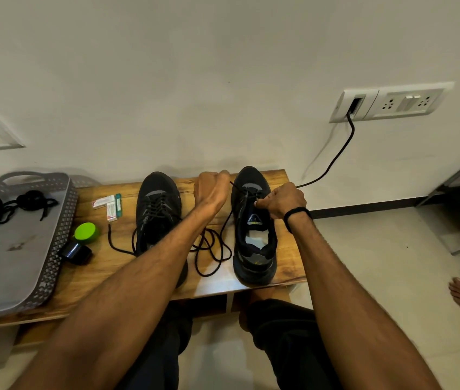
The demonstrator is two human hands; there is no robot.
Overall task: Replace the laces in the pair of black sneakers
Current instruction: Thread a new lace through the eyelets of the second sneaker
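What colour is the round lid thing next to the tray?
Bright green lid, seen in the head view.

On your wooden table (96, 266): left sneaker (158, 209), laced; right sneaker (254, 249), lace (211, 249) loose. Your left hand (211, 192) pinches that lace; your right hand (280, 202) grips the shoe's upper. In the grey tray (62, 220): spare laces (12, 205).

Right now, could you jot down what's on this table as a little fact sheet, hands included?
surface: wooden table
left sneaker: black, laced
right sneaker: black, only partly laced
lace: black, loose coil between the sneakers, one end runs up to the left hand
left hand: fist grips the lace end
right hand: grips the right sneaker at its eyelets
tray: grey, holds spare laces
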